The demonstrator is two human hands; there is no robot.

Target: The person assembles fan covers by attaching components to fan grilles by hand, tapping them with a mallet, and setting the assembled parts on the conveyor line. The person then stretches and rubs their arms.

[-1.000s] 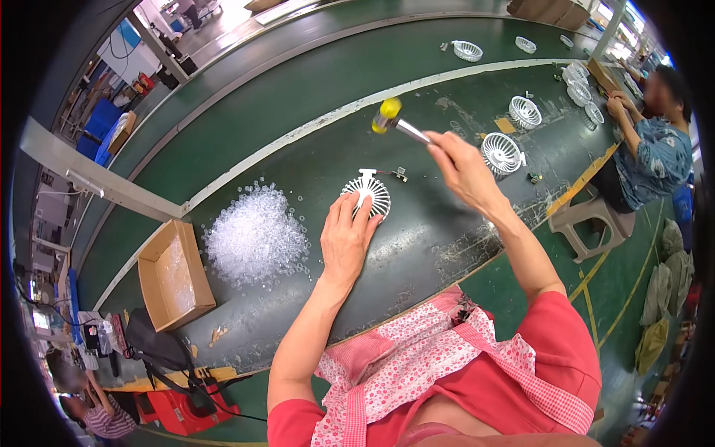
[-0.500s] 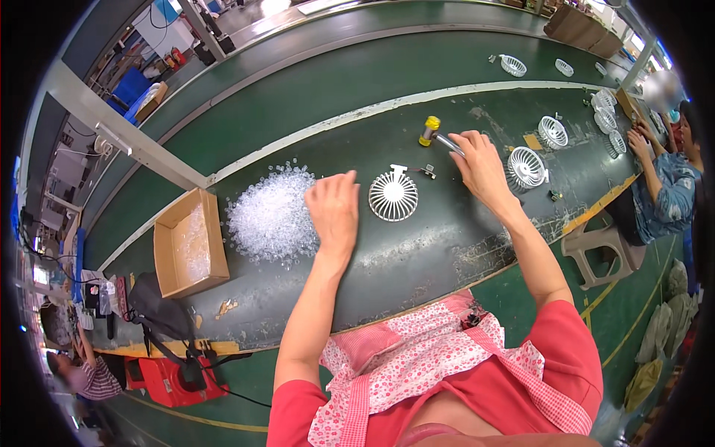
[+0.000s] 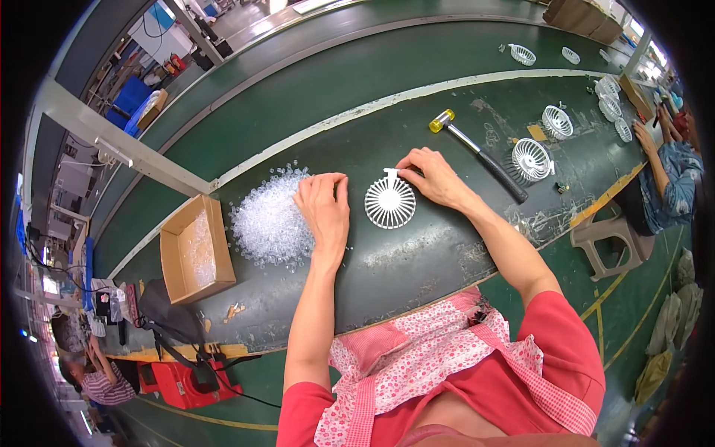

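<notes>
A round white fan grille (image 3: 389,203) with radial ribs lies on the dark green bench in front of me, its short tab on the far side. My right hand (image 3: 434,177) is at that tab, thumb and forefinger drawn together; whatever is between them is hidden. My left hand (image 3: 324,208) rests at the right edge of a heap of small clear plastic pieces (image 3: 269,220). Its fingers are curled, and I cannot make out what they hold. A mallet (image 3: 477,150) with a yellow-faced head and black grip lies to the right of my right hand.
At left stands an open cardboard box (image 3: 170,257) with some clear pieces inside. More white grilles (image 3: 532,159) sit along the right, near a co-worker's arm (image 3: 655,160). A conveyor belt (image 3: 313,97) runs beyond the bench, and a metal post (image 3: 126,141) rises at left.
My right hand has put the mallet down on the bench and moved left to the grille's tab, covering the small wired part there. My left hand stays beside the heap.
</notes>
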